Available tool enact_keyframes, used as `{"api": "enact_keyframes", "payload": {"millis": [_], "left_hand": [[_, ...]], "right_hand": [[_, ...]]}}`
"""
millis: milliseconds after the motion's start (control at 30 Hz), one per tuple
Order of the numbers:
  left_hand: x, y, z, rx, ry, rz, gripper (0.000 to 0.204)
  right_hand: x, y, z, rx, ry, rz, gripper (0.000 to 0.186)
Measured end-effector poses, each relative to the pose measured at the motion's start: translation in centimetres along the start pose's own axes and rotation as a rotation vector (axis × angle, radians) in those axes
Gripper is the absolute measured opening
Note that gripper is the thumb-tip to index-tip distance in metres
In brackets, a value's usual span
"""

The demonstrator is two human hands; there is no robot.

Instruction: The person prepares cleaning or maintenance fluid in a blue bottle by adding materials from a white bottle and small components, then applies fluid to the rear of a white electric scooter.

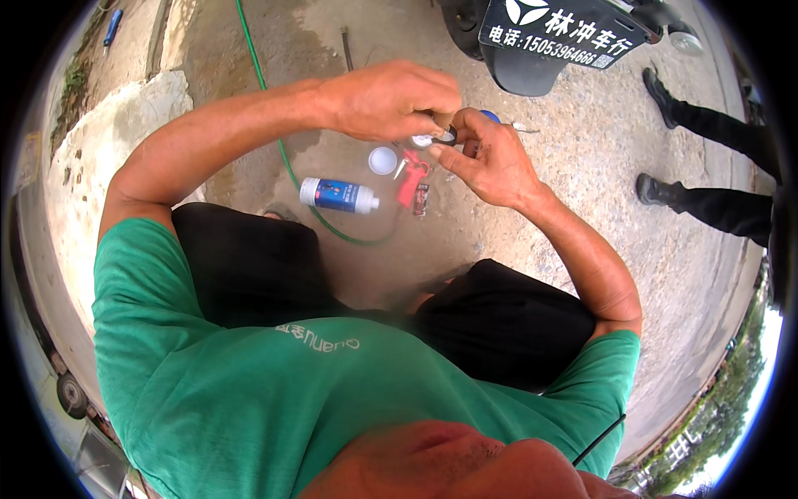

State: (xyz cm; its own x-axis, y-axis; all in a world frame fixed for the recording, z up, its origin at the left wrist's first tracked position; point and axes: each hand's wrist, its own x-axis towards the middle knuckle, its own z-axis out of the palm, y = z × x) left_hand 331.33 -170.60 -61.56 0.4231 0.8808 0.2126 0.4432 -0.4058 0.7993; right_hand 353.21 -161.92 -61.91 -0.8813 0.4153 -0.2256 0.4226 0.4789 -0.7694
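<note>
My right hand pinches a small round part with a black rim and a pale middle between thumb and fingers. Curled closed right beside it, my left hand has its fingertips at the part's edge; whatever they hold is hidden. Under the hands on the ground are a white round cap and a red tool. A white bottle with a blue label lies on its side to the left. Something blue shows behind my right fingers.
A green hose curves along the ground past the bottle. Ahead stands a vehicle with a black plate and mudguard. A person's legs in dark trousers are at the right. A blue-handled tool lies far left.
</note>
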Motion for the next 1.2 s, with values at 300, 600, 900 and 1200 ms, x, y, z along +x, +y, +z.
{"api": "enact_keyframes", "payload": {"millis": [300, 600, 900, 1200], "left_hand": [[0.2, 0.8, -0.1, -0.164, -0.024, -0.189, 0.009], [-0.1, -0.4, -1.0, -0.712, -0.025, -0.386, 0.014], [-0.4, -1.1, -3.0, -0.695, -0.099, -0.403, 0.019], [-1.9, -3.6, -2.6, -0.561, 0.006, -0.563, 0.018]], "right_hand": [[-0.5, -1.1, -1.0, -0.007, -0.005, -0.06, 0.037], [-0.5, -1.5, -0.7, -0.076, -0.036, -0.041, 0.033], [0.2, 0.6, 0.2, 0.17, -0.013, 0.052, 0.031], [0.6, -0.2, -0.2, 0.518, -0.058, 0.125, 0.028]]}}
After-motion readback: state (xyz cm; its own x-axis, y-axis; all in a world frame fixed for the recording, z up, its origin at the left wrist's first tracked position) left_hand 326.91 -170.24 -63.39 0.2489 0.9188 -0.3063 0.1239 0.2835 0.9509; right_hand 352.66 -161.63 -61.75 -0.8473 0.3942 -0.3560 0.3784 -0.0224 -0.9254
